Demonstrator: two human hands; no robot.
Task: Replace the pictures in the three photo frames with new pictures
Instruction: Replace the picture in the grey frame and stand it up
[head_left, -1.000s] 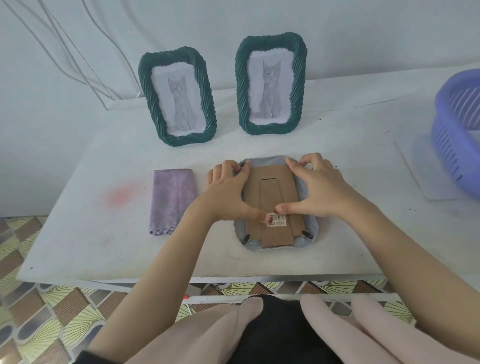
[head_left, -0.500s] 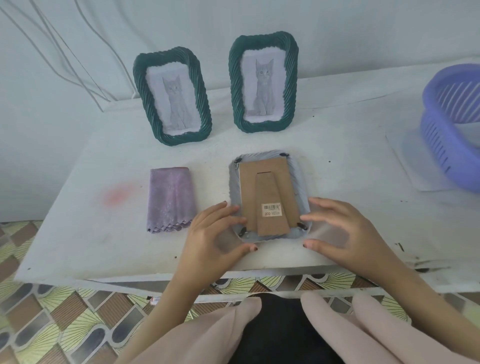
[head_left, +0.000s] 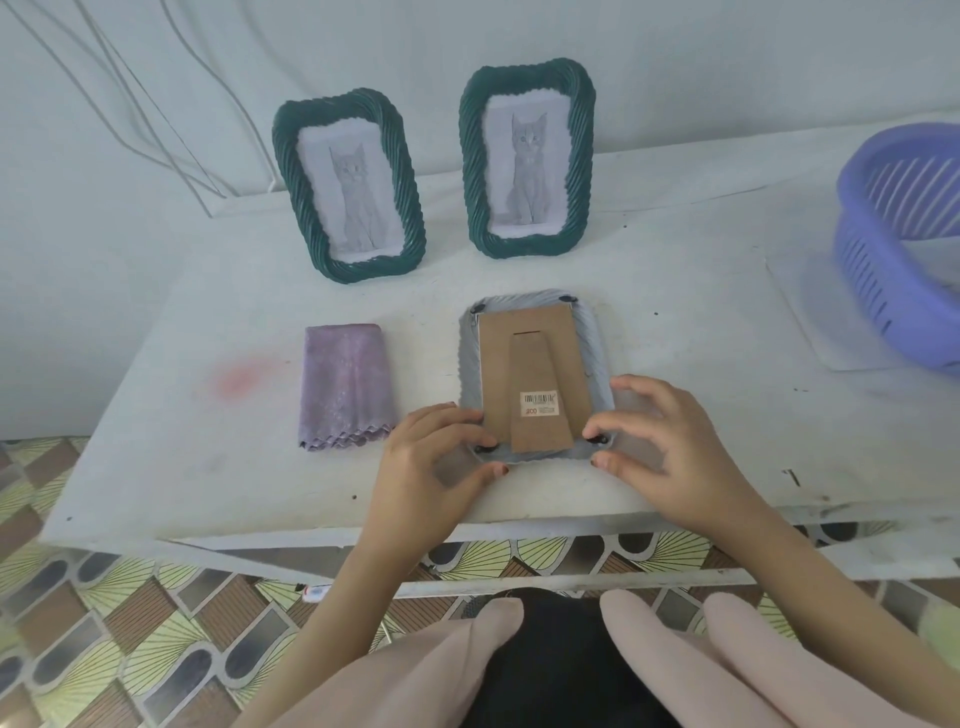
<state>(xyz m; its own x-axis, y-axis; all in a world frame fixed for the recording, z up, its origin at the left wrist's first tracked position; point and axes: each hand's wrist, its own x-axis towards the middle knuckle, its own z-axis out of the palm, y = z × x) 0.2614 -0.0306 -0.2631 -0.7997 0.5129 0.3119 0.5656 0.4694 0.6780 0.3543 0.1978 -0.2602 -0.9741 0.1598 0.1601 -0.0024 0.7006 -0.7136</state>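
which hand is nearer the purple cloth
Left. The left hand sits just right of the purple cloth; the right hand is beyond the face-down frame.

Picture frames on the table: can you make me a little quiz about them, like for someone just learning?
1. True or false: the frame lying flat shows its cardboard back.
2. How many green frames stand upright at the back?
3. What lies to the left of the flat frame? A. a purple cloth B. a spoon C. a cup
Key: 1 true; 2 two; 3 A.
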